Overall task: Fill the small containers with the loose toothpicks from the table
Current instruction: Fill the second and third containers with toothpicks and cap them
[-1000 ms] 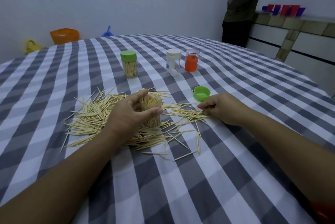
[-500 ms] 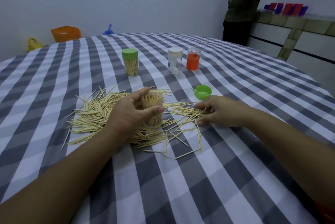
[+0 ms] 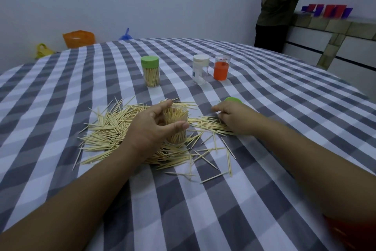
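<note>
Mid-fill, I'd say: left hand (image 3: 151,126) curled round the open jar (image 3: 176,126), upright in the toothpicks (image 3: 114,128) on the bench (image 3: 264,92). Right hand (image 3: 237,117) curled over picks beside it; pinch unclear. Next: lift a bunch, align w/ jar mouth, drop in.

Legible text, labels, brands, numbers, signs: none. White-capped container (image 3: 200,69), far centre of bench: pale bluish label patch on its wall, too small and blurred to read. Red and purple items (image 3: 327,10) on far right ledge: no readable markings.
</note>
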{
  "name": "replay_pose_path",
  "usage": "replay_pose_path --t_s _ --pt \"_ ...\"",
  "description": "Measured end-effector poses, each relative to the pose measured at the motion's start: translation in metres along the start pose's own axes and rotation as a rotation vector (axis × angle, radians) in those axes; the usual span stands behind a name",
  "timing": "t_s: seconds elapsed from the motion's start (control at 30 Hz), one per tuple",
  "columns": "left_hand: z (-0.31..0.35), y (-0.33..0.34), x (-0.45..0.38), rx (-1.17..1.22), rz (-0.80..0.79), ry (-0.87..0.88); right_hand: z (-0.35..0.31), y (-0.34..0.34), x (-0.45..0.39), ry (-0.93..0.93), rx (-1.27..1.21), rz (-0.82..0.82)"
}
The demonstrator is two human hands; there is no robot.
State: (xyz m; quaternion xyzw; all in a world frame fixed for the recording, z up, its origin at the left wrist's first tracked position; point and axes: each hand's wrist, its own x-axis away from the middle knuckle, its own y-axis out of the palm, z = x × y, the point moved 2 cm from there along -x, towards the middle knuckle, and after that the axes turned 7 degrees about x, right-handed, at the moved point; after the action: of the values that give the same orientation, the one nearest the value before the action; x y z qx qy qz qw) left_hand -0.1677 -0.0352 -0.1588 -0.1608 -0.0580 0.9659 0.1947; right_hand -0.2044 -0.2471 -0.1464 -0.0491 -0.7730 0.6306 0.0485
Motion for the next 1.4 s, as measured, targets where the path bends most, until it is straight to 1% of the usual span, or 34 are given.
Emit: replay_pose_path --t_s 0.07,0.13,0.2,0.27,0.33,0.37,0.43,0.53,0.7,0.83,0.97,1.03,1.13,1.3,1.4 --pt "0.001 0.001 0.0 0.002 -0.002 -0.002 -0.001 0.007 -0.003 -0.015 0.062 -0.042" --pt "0.001 0.001 0.0 -0.011 0.006 0.002 0.0 0.01 -0.004 -0.019 0.053 -0.041" --pt "0.0 0.002 -0.001 -0.012 0.008 0.003 0.0 0.007 -0.002 -0.007 -0.04 -0.066" --pt "-0.001 0.001 -0.001 -0.008 0.003 0.002 0.001 0.003 0.003 -0.019 -0.137 -0.125" --pt "-0.001 0.001 0.0 0.01 -0.008 -0.006 -0.001 -0.001 0.011 -0.049 -0.168 -0.184" --pt "-0.001 0.001 0.0 0.022 -0.015 -0.013 -0.002 -0.002 0.014 -0.059 -0.156 -0.207" --pt "0.0 0.001 0.0 0.034 -0.021 -0.017 -0.005 0.0 0.015 -0.072 -0.032 -0.216" --pt "-0.001 0.001 0.0 0.037 -0.015 -0.021 -0.01 0.009 0.01 -0.089 0.204 -0.122" --pt "0.001 0.002 0.002 0.038 -0.013 -0.009 -0.015 0.018 0.012 -0.156 0.442 0.039" --pt "0.004 0.002 0.003 0.012 -0.006 -0.006 -0.027 0.018 0.018 -0.152 0.531 0.109" --pt "0.007 0.003 0.006 -0.001 0.01 0.016 -0.028 0.02 0.02 -0.115 0.526 0.154" --pt "0.007 0.003 0.006 -0.008 -0.001 0.01 -0.025 0.017 0.017 -0.06 0.458 0.14" --pt "0.003 0.001 0.004 -0.005 -0.016 -0.013 -0.02 0.008 0.012 0.065 0.268 0.065" --pt "0.0 -0.001 0.003 -0.009 -0.002 -0.017 -0.02 -0.004 0.015 0.038 -0.187 0.161" --pt "-0.001 0.0 0.002 0.0 -0.01 -0.02 -0.029 -0.012 0.015 0.035 -0.574 0.154"
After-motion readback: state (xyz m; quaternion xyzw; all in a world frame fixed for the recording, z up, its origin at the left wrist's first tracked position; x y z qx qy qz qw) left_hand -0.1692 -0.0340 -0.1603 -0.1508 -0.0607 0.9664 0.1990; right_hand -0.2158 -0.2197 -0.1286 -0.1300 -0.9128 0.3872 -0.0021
